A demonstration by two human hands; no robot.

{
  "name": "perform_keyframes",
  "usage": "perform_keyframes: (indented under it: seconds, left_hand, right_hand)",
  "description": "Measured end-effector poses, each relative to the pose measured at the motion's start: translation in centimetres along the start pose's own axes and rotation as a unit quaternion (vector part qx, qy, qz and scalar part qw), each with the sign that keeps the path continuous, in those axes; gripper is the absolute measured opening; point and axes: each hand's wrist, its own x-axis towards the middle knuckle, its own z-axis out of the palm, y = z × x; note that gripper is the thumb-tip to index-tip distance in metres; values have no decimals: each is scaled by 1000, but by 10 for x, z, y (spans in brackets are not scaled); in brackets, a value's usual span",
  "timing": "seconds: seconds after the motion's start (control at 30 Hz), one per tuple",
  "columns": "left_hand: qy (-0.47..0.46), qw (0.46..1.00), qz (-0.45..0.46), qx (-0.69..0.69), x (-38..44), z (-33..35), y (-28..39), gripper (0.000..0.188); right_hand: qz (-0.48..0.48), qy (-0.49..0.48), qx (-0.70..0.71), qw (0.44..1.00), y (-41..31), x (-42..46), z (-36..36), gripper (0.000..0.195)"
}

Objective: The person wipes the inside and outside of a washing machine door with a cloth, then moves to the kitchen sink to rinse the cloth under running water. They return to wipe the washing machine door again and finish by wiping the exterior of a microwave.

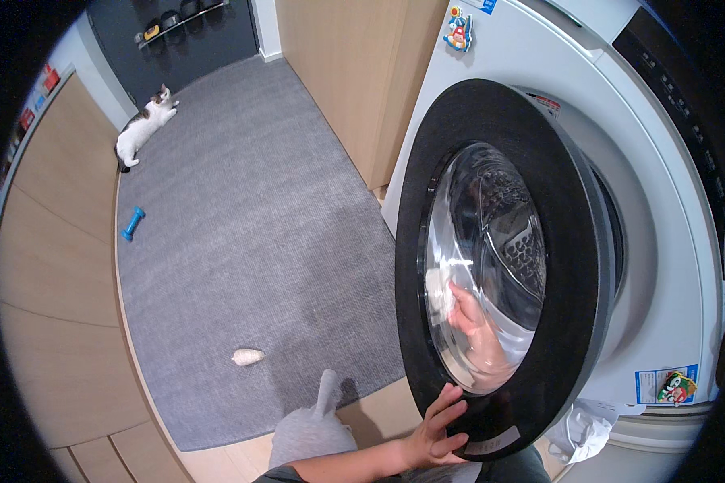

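Note:
The round washing machine door [501, 108] stands swung out from its white front panel, with a black rim and a clear bulging glass. My left hand [432, 425] grips the lower edge of the rim, fingers spread over its face; its thumb is hidden. Through the glass I see my right hand [474, 332] on the door's far side, pressing a white cloth or pad [440, 296] against the glass. The glass blurs its fingers. Behind the door, the machine's opening [610, 223] is mostly covered.
A grey carpet [248, 241] bears a blue dumbbell [133, 224] and a small cream object [248, 357]. A white-and-dark cat [145, 130] lies by the cabinets [60, 253]. A light grey form with a tail-like end [314, 431] is below. White crumpled material [580, 431] hangs beneath the door.

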Motion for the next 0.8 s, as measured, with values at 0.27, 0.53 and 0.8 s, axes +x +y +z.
perform_keyframes:
  seconds: [0.27, 0.53, 0.8]
  left_hand:
    - [-23, 1000, -2, -5, 3, 1, 2, 71]
    - [-22, 1000, -8, -16, 4, -3, 3, 72]
    - [-11, 1000, -7, -19, 2, -8, 0, 70]
  right_hand:
    - [-22, 54, -21, 998, -9, -7, 4, 37]
    - [-60, 45, -64, 995, -10, -30, 28, 35]
    - [-148, 43, -17, 988, 17, -63, 91, 41]
